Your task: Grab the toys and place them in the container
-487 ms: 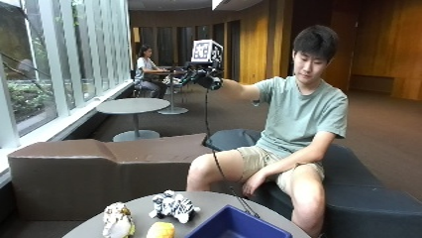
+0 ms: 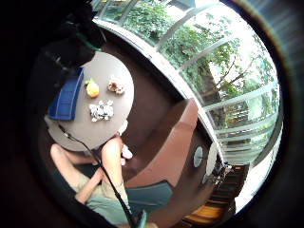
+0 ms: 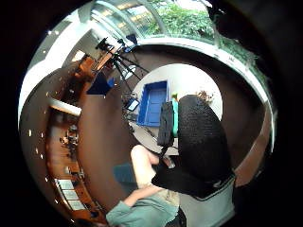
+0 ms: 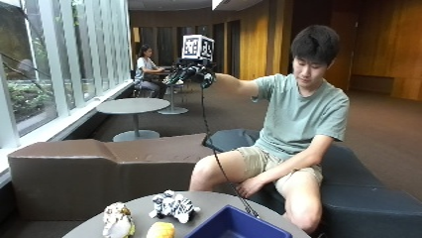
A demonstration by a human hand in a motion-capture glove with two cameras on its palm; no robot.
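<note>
Nearest the outside camera, the round grey table [image 4: 217, 199] carries everything that matters: a deep blue plastic container [image 4: 238, 224] at its near edge, and beside it three soft toys in a loose cluster — a pale owl-like plush [image 4: 118, 220], a small orange-yellow plush [image 4: 161, 230] and a black-and-white zebra-striped plush [image 4: 173, 204]. All three sit on the tabletop, none in the bin, so by my reckoning the task has not really started. Behind the table, the person sits on a dark upholstered bench [image 4: 369, 198], bare hand [image 4: 250, 187] resting by the knee, idle. And further back and up — the gloved right hand [image 4: 191, 74] is raised out at shoulder height, well apart from the toys, holding nothing; its fingers look relaxed rather than clenched, though that is hard to read at this range. Likely a start pose before the reach down. The little-finger palm view adds the overhead layout: toys lie side by side next to the container. The thumb-side view is half blocked by the black glove.
</note>
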